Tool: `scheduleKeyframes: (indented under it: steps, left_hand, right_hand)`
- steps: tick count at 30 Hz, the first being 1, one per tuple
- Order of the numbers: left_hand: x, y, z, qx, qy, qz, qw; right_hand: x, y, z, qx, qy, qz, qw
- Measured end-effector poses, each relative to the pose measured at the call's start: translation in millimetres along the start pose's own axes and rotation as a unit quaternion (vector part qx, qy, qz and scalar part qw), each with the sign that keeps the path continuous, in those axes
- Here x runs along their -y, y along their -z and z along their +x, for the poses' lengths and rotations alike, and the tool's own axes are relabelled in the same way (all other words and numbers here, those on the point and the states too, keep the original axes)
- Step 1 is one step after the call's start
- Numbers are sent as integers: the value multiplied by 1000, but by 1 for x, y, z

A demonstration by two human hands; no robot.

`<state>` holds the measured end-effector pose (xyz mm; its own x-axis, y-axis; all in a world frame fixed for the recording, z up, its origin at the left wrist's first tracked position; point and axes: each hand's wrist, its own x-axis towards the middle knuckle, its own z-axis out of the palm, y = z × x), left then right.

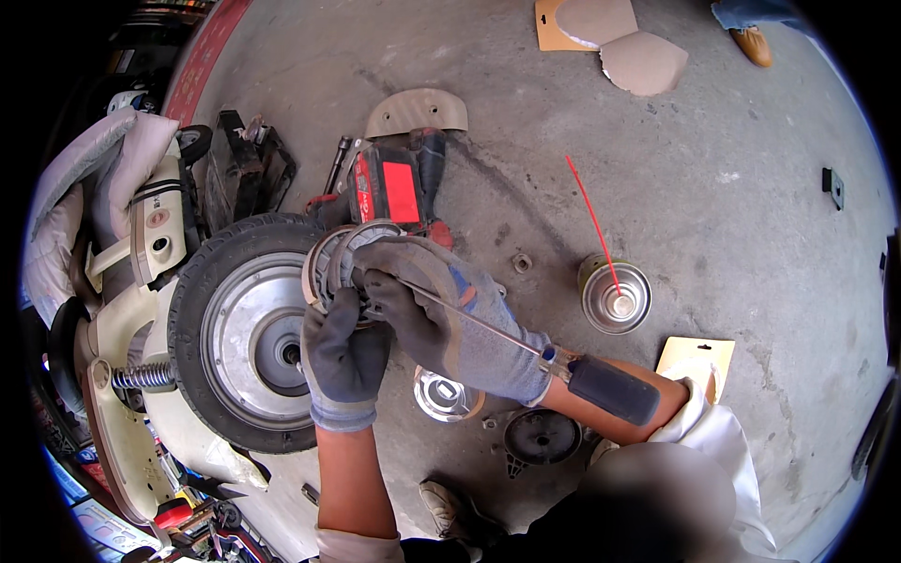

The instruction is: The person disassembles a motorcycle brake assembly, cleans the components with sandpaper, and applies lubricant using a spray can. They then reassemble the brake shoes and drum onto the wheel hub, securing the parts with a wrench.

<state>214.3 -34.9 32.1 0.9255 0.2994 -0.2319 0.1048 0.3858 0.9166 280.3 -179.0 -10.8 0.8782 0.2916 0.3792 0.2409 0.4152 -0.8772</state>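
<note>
Both gloved hands are bunched on a round metal hub part [333,263] against the scooter's rear wheel [239,333], which lies on its side on the concrete floor [751,235]: the left hand [345,361] has its grip clamped on the part's lower edge, probably to steady it, while the right hand [450,319] is closed over the shaft of a long screwdriver [526,347], tip in at the part, black handle [615,389] trailing back along the forearm. Behind the hands a red cordless tool [394,188] crowds the part. A spray can with a red straw [615,296], a loose nut [521,263], a shiny cap [443,394] and a black disc [542,436] lie toward the floor's near edge, so elbow room is tight.
</note>
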Motion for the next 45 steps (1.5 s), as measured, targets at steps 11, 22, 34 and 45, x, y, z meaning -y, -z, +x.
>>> scheduleKeyframes:
  steps: [11, 22, 34, 45]
  left_hand:
    - [-2, 4, 0, 26, -3, 7, 1000]
    - [1, 13, -3, 23, 33, -4, 999]
    - [-1, 10, -5, 40, 14, -1, 999]
    - [-3, 10, -6, 34, 24, 16, 999]
  right_hand:
    - [-9, -3, 4, -29, 18, -47, 998]
    - [-29, -18, -9, -47, 35, 62, 996]
    - [-21, -19, -2, -67, 60, -35, 995]
    - [-21, -18, 1, -65, 62, -55, 994]
